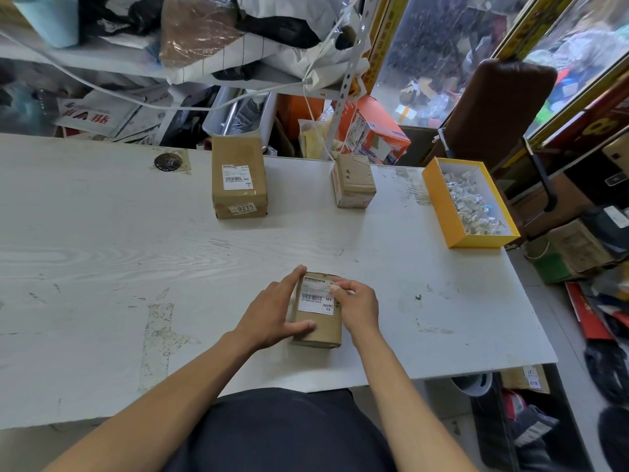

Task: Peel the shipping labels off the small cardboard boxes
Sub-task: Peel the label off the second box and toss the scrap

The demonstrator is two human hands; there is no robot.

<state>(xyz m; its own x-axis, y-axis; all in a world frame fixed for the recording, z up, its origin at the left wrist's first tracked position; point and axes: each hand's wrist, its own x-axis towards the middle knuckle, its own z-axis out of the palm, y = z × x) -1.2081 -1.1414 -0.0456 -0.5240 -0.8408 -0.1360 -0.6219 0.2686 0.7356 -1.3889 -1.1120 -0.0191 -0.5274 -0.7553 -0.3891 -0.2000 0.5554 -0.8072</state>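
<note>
A small brown cardboard box point(325, 330) lies flat near the table's front edge. A white shipping label point(315, 299) with a barcode covers its top. My left hand point(272, 316) grips the box's left side, thumb resting on its near end. My right hand point(357, 306) rests on the box's right side, fingertips curled onto the label's upper right edge. Whether the label's corner is lifted I cannot tell. A taller labelled box point(239, 180) stands at the back centre. A smaller box point(354, 182) stands to its right.
The white worn table point(136, 250) ends just right of a yellow tray point(442, 206) filled with crumpled white scraps. A round dark disc point(167, 162) lies at the back left. Cluttered shelves, bags and a brown chair surround the table.
</note>
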